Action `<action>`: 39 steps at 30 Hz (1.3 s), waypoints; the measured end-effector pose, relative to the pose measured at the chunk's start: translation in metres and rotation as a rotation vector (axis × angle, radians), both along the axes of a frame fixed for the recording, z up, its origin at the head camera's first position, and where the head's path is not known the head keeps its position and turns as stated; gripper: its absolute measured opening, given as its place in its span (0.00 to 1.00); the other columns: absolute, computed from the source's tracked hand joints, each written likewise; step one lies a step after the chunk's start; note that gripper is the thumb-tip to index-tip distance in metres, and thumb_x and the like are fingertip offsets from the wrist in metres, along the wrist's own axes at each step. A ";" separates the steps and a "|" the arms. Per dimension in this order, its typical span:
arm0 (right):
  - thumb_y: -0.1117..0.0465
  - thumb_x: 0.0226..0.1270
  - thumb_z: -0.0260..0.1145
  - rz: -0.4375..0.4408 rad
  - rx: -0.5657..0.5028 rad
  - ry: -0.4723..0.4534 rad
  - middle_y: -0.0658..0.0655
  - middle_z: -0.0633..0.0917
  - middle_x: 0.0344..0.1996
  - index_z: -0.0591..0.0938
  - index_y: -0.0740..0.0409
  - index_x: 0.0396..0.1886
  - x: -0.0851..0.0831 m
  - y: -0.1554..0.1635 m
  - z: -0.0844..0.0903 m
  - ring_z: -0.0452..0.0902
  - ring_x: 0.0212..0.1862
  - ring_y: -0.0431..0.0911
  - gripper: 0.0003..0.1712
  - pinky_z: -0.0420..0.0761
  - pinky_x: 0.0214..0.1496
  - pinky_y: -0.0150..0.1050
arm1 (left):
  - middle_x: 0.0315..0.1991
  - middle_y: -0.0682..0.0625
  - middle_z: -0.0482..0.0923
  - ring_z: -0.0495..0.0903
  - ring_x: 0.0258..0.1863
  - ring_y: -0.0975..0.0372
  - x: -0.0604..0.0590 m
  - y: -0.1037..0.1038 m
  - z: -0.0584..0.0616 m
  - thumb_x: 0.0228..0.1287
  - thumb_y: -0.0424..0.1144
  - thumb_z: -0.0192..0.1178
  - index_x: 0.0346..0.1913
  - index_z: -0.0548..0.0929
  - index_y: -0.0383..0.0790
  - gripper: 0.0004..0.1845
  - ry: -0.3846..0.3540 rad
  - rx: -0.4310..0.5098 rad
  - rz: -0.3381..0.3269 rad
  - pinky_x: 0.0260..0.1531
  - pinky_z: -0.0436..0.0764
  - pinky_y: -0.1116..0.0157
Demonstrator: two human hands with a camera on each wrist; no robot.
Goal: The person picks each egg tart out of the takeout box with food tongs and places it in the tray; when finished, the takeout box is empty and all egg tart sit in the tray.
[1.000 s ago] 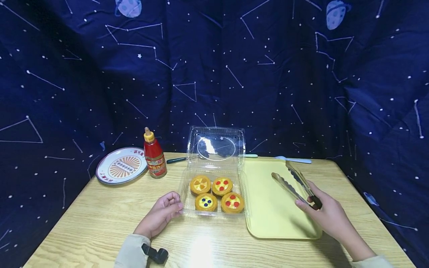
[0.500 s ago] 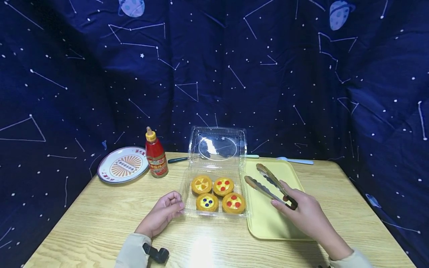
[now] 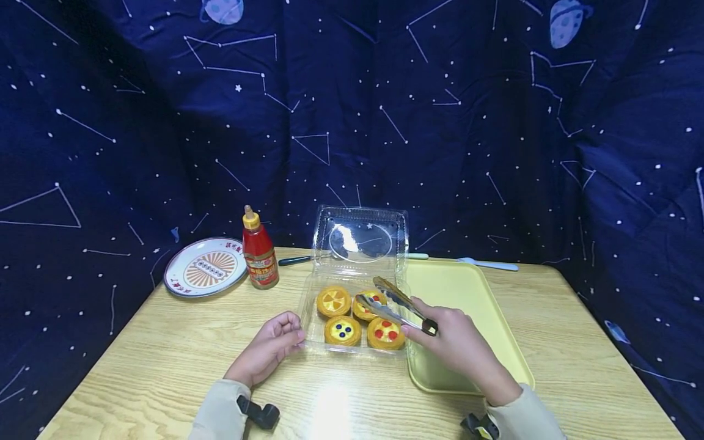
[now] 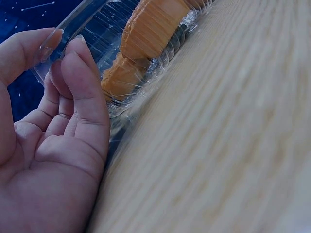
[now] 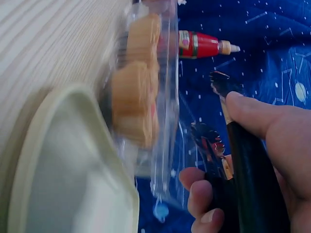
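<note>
Two hands work at the near edge of the wooden surface [image 3: 165, 360]. The left hand [image 3: 266, 351], fingers loosely curled and holding nothing, rests its fingertips against the corner of the clear plastic box [image 3: 308, 342]. The right hand [image 3: 453, 342] grips the tongs [image 3: 393, 304] by their dark handle end, tips parted over the back right of four tarts [image 3: 367, 304] in the box. Those pastries look light and crumbly with soft tops, so I'd say take one gently by the ridged sides. Beside the box lies the yellow tray [image 3: 467, 293]. Farther back stand a red sauce bottle [image 3: 260, 250] and patterned plate [image 3: 206, 273].
</note>
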State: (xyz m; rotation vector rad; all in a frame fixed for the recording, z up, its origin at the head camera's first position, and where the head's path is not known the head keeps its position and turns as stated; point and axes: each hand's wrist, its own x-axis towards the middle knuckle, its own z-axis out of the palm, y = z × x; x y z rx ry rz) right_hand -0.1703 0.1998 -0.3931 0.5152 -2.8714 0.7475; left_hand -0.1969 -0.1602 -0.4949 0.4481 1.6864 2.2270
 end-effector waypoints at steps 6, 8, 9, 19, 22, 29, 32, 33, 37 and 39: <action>0.38 0.62 0.69 0.004 0.074 -0.035 0.46 0.74 0.20 0.75 0.54 0.67 -0.013 -0.027 -0.002 0.64 0.22 0.41 0.39 0.66 0.23 0.37 | 0.36 0.51 0.71 0.76 0.40 0.62 0.000 0.002 0.000 0.68 0.27 0.56 0.42 0.70 0.37 0.06 0.002 -0.002 0.001 0.47 0.81 0.64; 0.38 0.61 0.69 0.005 0.103 -0.031 0.46 0.71 0.18 0.75 0.53 0.67 -0.016 -0.033 -0.001 0.62 0.20 0.40 0.39 0.65 0.22 0.37 | 0.36 0.51 0.71 0.76 0.39 0.63 0.000 0.002 0.001 0.68 0.27 0.55 0.43 0.70 0.37 0.06 0.001 -0.002 -0.001 0.47 0.81 0.64; 0.38 0.61 0.69 0.006 0.112 -0.033 0.46 0.69 0.16 0.75 0.53 0.67 -0.017 -0.036 0.000 0.60 0.19 0.41 0.39 0.63 0.20 0.37 | 0.36 0.51 0.71 0.76 0.39 0.63 0.000 0.003 0.001 0.68 0.27 0.55 0.42 0.69 0.37 0.06 -0.001 -0.002 0.000 0.47 0.81 0.64; 0.37 0.60 0.70 0.030 0.231 -0.031 0.48 0.73 0.13 0.76 0.55 0.66 -0.034 -0.059 -0.002 0.58 0.12 0.40 0.40 0.63 0.14 0.37 | 0.36 0.51 0.72 0.76 0.38 0.64 -0.001 0.003 0.000 0.68 0.26 0.56 0.42 0.70 0.37 0.07 -0.004 0.010 0.005 0.46 0.81 0.65; 0.35 0.58 0.70 0.023 0.276 -0.042 0.48 0.71 0.12 0.76 0.54 0.67 -0.038 -0.063 -0.005 0.62 0.14 0.41 0.42 0.63 0.15 0.37 | 0.35 0.51 0.72 0.77 0.38 0.64 0.000 0.003 -0.001 0.67 0.27 0.56 0.42 0.70 0.37 0.07 -0.001 0.013 0.001 0.46 0.81 0.65; 0.35 0.56 0.71 0.028 0.316 -0.043 0.48 0.69 0.13 0.76 0.55 0.66 -0.040 -0.070 -0.007 0.59 0.15 0.41 0.44 0.61 0.14 0.37 | 0.36 0.50 0.72 0.76 0.39 0.63 0.000 0.003 -0.002 0.67 0.26 0.56 0.42 0.70 0.36 0.07 0.005 0.009 -0.004 0.45 0.81 0.65; 0.35 0.56 0.71 0.046 0.330 -0.044 0.47 0.66 0.12 0.76 0.56 0.66 -0.041 -0.073 -0.007 0.54 0.14 0.40 0.44 0.58 0.14 0.36 | 0.35 0.50 0.72 0.76 0.39 0.62 0.000 0.003 -0.001 0.67 0.26 0.56 0.43 0.70 0.36 0.07 -0.005 0.003 0.006 0.45 0.81 0.65; 0.35 0.56 0.71 0.052 0.334 -0.046 0.47 0.65 0.12 0.76 0.57 0.66 -0.041 -0.075 -0.006 0.53 0.14 0.39 0.44 0.57 0.14 0.36 | 0.35 0.50 0.72 0.76 0.39 0.62 0.000 0.003 -0.001 0.67 0.26 0.56 0.43 0.69 0.36 0.07 -0.006 0.001 0.010 0.45 0.81 0.65; 0.35 0.58 0.70 0.072 0.347 -0.055 0.47 0.66 0.12 0.77 0.57 0.65 -0.044 -0.080 -0.005 0.55 0.15 0.40 0.43 0.57 0.15 0.36 | 0.35 0.51 0.72 0.76 0.38 0.63 0.000 0.002 0.000 0.67 0.25 0.55 0.43 0.69 0.36 0.07 -0.003 0.000 0.016 0.44 0.81 0.66; 0.35 0.59 0.70 0.073 0.358 -0.051 0.48 0.71 0.15 0.78 0.57 0.64 -0.045 -0.082 -0.005 0.60 0.18 0.41 0.41 0.61 0.16 0.36 | 0.35 0.51 0.72 0.76 0.38 0.63 0.000 0.001 0.000 0.67 0.25 0.55 0.42 0.69 0.36 0.07 -0.002 0.001 0.015 0.44 0.81 0.66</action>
